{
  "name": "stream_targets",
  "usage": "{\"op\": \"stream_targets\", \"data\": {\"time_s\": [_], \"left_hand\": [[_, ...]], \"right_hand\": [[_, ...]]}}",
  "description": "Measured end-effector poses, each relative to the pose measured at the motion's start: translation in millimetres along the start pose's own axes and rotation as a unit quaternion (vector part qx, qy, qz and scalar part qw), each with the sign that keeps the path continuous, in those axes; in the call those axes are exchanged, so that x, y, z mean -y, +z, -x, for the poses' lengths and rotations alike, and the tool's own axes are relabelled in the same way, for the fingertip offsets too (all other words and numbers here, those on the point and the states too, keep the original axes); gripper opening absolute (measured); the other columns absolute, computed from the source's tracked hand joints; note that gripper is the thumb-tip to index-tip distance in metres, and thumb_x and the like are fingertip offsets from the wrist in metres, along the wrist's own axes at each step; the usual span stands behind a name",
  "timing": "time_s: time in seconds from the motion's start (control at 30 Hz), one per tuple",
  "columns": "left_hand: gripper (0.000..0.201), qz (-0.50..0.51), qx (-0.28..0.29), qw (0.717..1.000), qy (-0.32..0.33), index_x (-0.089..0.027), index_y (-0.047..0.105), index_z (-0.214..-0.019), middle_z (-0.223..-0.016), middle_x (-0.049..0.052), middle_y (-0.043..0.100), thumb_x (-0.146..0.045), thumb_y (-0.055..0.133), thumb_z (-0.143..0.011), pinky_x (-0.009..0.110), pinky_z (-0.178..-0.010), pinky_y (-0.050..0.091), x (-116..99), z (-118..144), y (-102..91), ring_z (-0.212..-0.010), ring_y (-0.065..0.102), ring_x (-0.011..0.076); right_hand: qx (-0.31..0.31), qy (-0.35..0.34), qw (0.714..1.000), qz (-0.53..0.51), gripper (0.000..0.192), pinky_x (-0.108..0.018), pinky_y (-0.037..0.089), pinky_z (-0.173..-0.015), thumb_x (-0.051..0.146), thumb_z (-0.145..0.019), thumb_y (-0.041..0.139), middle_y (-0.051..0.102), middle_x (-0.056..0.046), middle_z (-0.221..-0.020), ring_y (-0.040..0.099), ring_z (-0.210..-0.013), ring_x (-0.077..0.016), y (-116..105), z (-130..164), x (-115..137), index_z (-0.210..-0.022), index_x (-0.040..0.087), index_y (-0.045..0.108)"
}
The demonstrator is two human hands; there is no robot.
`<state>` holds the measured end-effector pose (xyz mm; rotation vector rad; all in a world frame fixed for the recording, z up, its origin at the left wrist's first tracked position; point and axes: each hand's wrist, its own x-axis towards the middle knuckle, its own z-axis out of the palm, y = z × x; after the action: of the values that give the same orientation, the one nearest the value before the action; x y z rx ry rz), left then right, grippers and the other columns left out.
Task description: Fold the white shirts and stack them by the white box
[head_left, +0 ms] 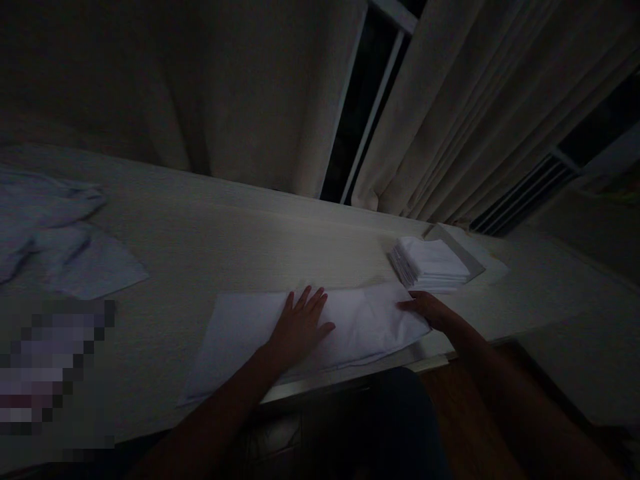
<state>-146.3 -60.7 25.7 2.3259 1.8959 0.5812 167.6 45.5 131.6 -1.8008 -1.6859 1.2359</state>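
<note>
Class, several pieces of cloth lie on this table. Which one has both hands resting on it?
The long white cloth at the table's near edge: the left hand lies flat on its middle, the right hand at its right end. The folded stack and bluish cloth lie untouched.

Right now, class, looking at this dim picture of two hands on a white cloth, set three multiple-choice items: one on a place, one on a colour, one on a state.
1. Where is the stack of folded cloths?
A. beyond the right hand
B. under the left hand
C. on the floor

2. What colour is the cloth under the hands?
A. red
B. white
C. black

3. How does the left hand lie?
A. clenched in a fist
B. raised in the air
C. flat, fingers spread

Key: 1 A, the stack sits just past the right hand on the table; 2 B, it shows pale white; 3 C, the palm presses on the cloth.
</note>
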Motion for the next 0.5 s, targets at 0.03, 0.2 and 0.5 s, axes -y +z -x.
{"op": "stream_targets", "data": {"time_s": [0.03,0.2,0.5], "left_hand": [[0.07,0.005,-0.008,1.0,0.001,-0.023,0.031,-0.151,-0.161,0.003,0.022,-0.062,0.029,-0.093,0.056,-0.119,0.006,1,-4,2.1,-0.15,0.01,0.0295],[0.07,0.014,-0.009,1.0,0.0,-0.026,0.036,-0.149,-0.159,0.003,0.029,-0.064,0.034,-0.091,0.057,-0.118,-0.004,2,-15,22.1,-0.149,0.014,0.0316],[0.071,0.004,-0.043,0.999,-0.017,-0.022,0.04,-0.148,-0.156,0.006,0.036,-0.065,0.034,-0.091,0.053,-0.119,-0.005,-7,-10,23.0,-0.148,0.019,0.0305]], "right_hand": [[0.029,0.009,0.999,-0.02,0.033,-0.029,0.054,-0.056,0.03,-0.065,0.079,0.074,-0.012,-0.085,0.068,-0.065,-0.0214,-2,1,4,-0.092,0.013,0.071],[0.021,-0.045,0.999,0.01,0.038,-0.03,0.055,-0.061,0.029,-0.066,0.079,0.074,-0.012,-0.093,0.07,-0.072,-0.0232,-14,7,27,-0.1,0.013,0.07],[-0.02,-0.12,0.981,0.15,0.032,-0.026,0.048,-0.051,0.034,-0.071,0.075,0.073,-0.01,-0.083,0.067,-0.063,-0.0214,5,40,115,-0.098,0.016,0.07]]}}
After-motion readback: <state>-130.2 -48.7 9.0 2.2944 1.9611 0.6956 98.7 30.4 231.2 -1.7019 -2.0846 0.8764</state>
